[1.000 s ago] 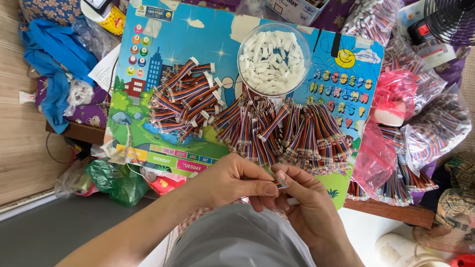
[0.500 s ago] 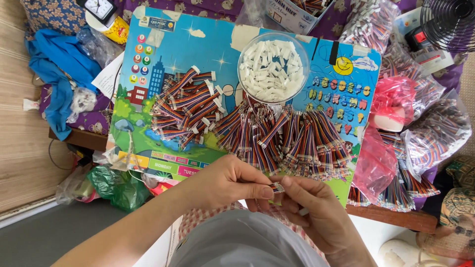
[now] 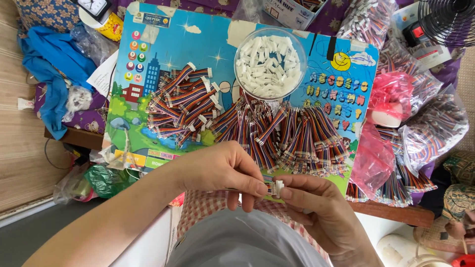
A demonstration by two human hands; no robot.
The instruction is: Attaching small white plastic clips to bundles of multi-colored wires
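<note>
My left hand (image 3: 225, 170) pinches the end of a short multicoloured ribbon cable (image 3: 269, 188), its metal pins pointing right. My right hand (image 3: 321, 210) holds a small white plastic connector (image 3: 279, 188) against those pins. Both hands meet just above my lap, at the near edge of a colourful picture board (image 3: 163, 44). On the board lie a pile of cables with white connectors fitted (image 3: 185, 106) at the left and a larger pile of bare-ended cables (image 3: 292, 136) in the middle. A clear round bowl of white connectors (image 3: 269, 62) stands behind them.
Clear bags of more ribbon cables (image 3: 430, 128) and a pink bag (image 3: 391, 94) crowd the right side. A blue cloth (image 3: 49, 64) lies at the left, a fan (image 3: 448, 20) at the top right, a green bag (image 3: 101, 180) below the board's left corner.
The hands have drawn together at the board's near edge; the white connector now sits against the cable's pins. The view has shifted slightly.
</note>
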